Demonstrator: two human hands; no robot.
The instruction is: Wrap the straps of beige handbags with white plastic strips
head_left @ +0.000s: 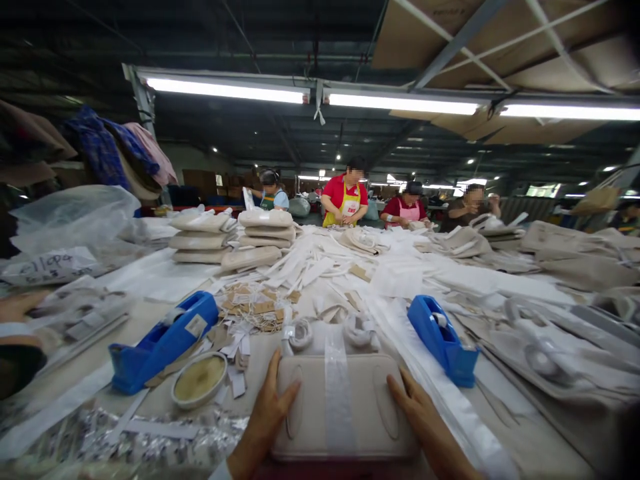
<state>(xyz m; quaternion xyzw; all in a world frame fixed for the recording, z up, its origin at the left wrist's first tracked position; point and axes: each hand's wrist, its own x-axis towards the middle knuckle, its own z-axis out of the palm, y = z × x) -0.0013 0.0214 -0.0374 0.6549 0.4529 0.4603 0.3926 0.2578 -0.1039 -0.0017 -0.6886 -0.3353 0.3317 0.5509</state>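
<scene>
A beige handbag (364,408) lies before me at the table's near edge, with a whitish wrapping strip (337,393) down its middle. My left hand (267,410) grips its left side, thumb on the front face. On the opposite side my right hand (425,417) holds the bag, with its thumb also on the front. Two wrapped, coiled strap ends (300,332) stick out beyond the bag's far edge. Left of the bag sits a round white dish (200,380) with a tan filling. Tags with strings (253,307) lie in a heap behind the dish.
Blue tape dispensers stand to the left (163,340) and right (445,340). Stacked beige bags (203,237) and white strips (320,257) cover the far table. At the left edge is another person's hand (20,307). Several co-workers, one in a yellow apron (345,203), are across the table.
</scene>
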